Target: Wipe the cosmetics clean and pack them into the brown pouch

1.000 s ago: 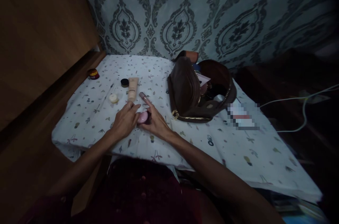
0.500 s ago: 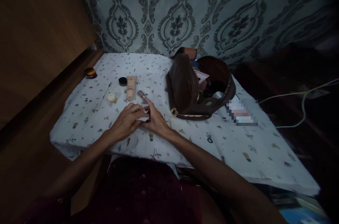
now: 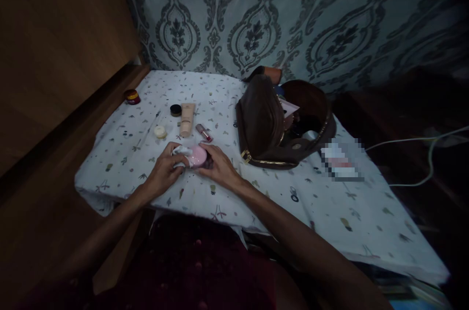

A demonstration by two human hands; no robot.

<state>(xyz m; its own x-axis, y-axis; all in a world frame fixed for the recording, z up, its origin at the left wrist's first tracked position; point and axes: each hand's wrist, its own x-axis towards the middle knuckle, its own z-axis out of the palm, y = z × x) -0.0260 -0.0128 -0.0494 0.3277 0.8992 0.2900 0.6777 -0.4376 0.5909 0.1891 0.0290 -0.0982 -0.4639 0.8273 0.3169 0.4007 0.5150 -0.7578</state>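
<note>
An open lane runs up the surface (image 3: 224,100) at upper centre, between the lipstick (image 3: 204,132) and the brown bag (image 3: 259,114). The bag bars the right of centre, a pixelated object (image 3: 340,159) beside it; below both, free room spreads toward the lower right. The left hand (image 3: 166,168) and right hand (image 3: 220,166), meeting at the pink case (image 3: 198,155), block the centre left — just above, the beige tube (image 3: 187,119) narrows the way.

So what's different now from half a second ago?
The left hand, gripping a white cloth, has slid left across the pink round container, uncovering more of its top. The right hand still holds the container. The beige tube and brown bag stayed put.
</note>
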